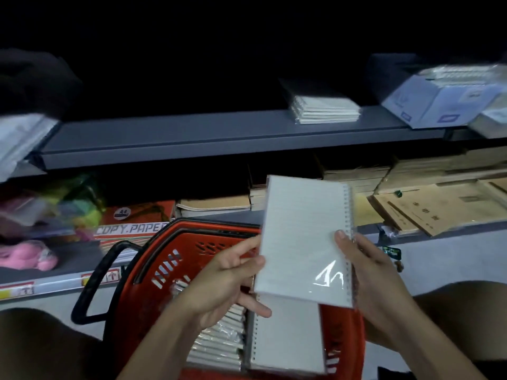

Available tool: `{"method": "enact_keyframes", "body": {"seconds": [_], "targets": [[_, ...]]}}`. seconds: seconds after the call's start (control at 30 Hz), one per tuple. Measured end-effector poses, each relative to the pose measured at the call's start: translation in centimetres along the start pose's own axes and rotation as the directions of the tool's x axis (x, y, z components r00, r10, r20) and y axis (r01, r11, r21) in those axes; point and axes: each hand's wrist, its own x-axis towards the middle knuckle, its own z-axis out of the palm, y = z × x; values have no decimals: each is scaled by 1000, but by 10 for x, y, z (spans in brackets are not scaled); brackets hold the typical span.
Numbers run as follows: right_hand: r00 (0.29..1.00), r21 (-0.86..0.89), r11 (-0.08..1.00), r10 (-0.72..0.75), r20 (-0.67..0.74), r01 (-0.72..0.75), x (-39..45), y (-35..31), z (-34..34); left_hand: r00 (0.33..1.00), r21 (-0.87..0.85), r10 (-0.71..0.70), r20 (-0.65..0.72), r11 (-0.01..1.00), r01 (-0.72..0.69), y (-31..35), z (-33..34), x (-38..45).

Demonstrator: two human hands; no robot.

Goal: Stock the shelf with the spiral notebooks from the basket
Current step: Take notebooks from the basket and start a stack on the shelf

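Pinching notebook (301,242) edges, left hand (227,281), right hand (375,283), above basket (164,259); shelf (219,133) open.

red basket (175,259), white notebook (301,242), grey shelf (192,138)

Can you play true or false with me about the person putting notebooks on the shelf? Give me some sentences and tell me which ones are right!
1. Both hands hold the same notebook. True: the left hand grips the left edge of the held notebook and the right hand pinches its spiral edge.
2. The basket is blue. False: the basket is red with a black handle.
3. The basket has no notebooks left. False: more notebooks in the basket lie inside it.
4. A stack of white notebooks already sits on the upper shelf. True.
5. The held notebook's spiral is on its left side. False: the spiral runs down its right side.
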Motion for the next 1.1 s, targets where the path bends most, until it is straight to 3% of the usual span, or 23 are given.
{"method": "enact_keyframes", "body": {"seconds": [0.07,0.2,0.33,0.43,0.53,0.7,0.87,1.1], "targets": [[997,11,999,-46,65,45,0,-15,-1,992,-14,109,-61,994,-110,11,6,3],[966,-124,985,-91,244,124,-8,-40,-8,953,-99,239,-187,960,-260,24,27,14],[962,-77,961,-258,94,265,-9,-46,-10,908,-121,323,-268,923,-364,33,46,30],[934,-52,933,-356,-13,355,-2,-49,-11,912,-161,341,-227,911,-381,40,51,42],[917,-15,919,-393,-71,393,6,-54,-12,918,-164,348,-192,911,-379,46,52,52],[898,52,901,-423,-122,431,20,-63,-9,889,-116,388,-244,898,-424,49,58,76],[898,29,902,-424,-119,430,44,-83,-15,875,-68,391,-286,902,-426,67,67,97],[931,5,932,-363,40,363,123,-161,-10,841,-82,417,-345,879,-469,145,80,155]]}}
